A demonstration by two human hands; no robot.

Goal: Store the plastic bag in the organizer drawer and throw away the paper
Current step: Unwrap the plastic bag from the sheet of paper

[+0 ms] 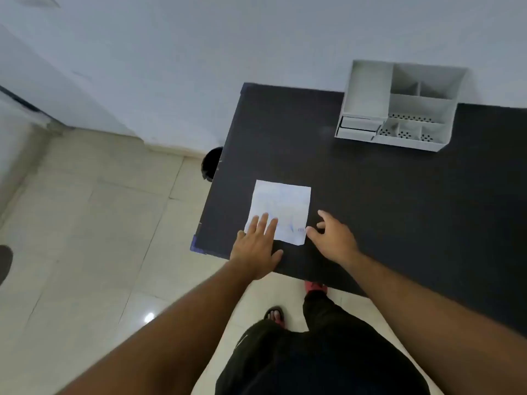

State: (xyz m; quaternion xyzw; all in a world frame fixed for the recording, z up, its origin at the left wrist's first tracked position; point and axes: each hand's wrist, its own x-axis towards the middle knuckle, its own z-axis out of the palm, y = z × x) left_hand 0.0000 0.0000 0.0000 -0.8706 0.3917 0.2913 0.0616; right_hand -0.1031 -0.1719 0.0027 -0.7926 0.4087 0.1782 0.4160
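A flat white square sheet (283, 208) with faint blue print lies near the front left corner of the black table (385, 201); I cannot tell whether it is paper, a plastic bag, or both stacked. My left hand (258, 246) lies flat with fingers spread on the sheet's near left corner. My right hand (332, 236) is open, its fingertips touching the sheet's near right corner. A white desk organizer (399, 106) stands at the table's far side, with a small drawer (358, 128) at its lower left, slightly pulled out.
A dark round bin (211, 163) pokes out from under the table's left edge, on the tiled floor (94, 223). A white wall runs behind the table. My legs and sandalled feet stand at the table's front edge.
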